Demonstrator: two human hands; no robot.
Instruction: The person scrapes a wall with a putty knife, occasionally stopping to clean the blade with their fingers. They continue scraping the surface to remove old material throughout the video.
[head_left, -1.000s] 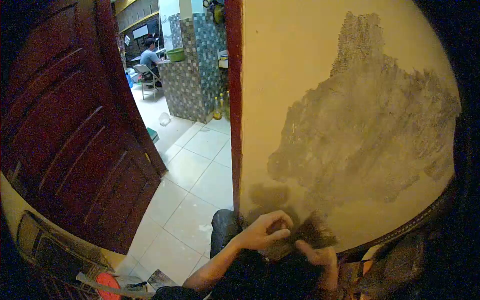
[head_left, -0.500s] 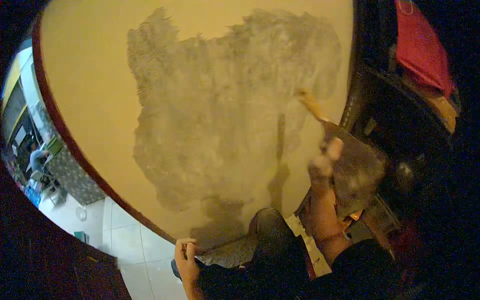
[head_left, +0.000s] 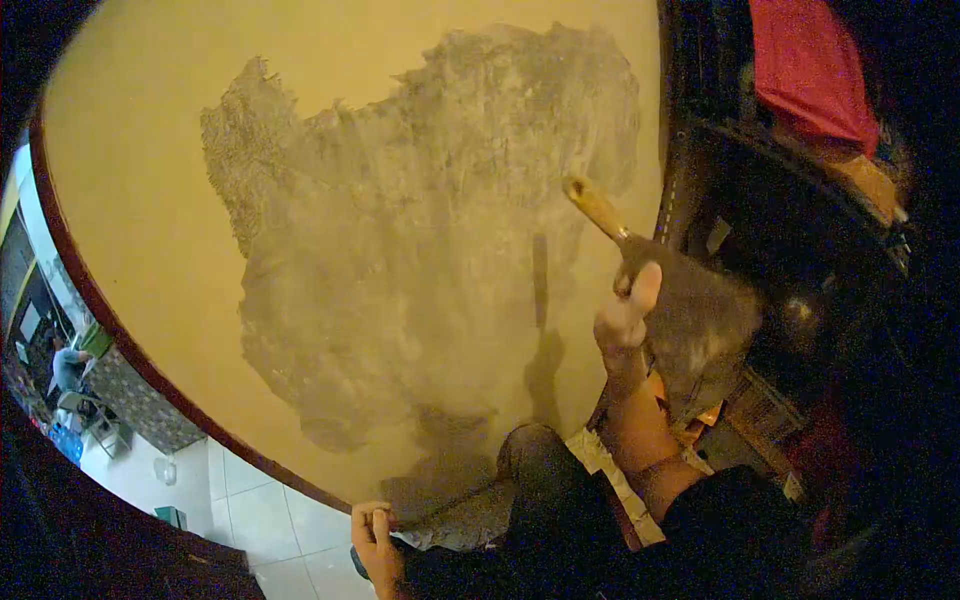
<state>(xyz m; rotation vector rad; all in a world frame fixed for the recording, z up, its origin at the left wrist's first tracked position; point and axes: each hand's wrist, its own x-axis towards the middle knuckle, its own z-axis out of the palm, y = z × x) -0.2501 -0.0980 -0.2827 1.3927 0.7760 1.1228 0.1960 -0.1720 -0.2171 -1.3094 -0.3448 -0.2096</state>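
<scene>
Raised at the right, my right hand grips a wide, flat-bladed scraper, with its wooden handle pointing up and left. The blade carries greyish smears. Beside it stands a yellow wall with a large grey-brown coated patch across its middle. Down at the lower left, my left hand has its fingers curled near the wall's dark red bottom edge; what it holds, if anything, is too small to tell.
A red cloth-like object is at the upper right above dark clutter. Pale paper lies by the knee. White tiled floor shows at the lower left. Another person is far left, near a green box.
The view has shifted, so the wall appears further left. My right hand and the scraper show more sharply, with the handle tilted up-left. My left hand stays by the wall's edge.
</scene>
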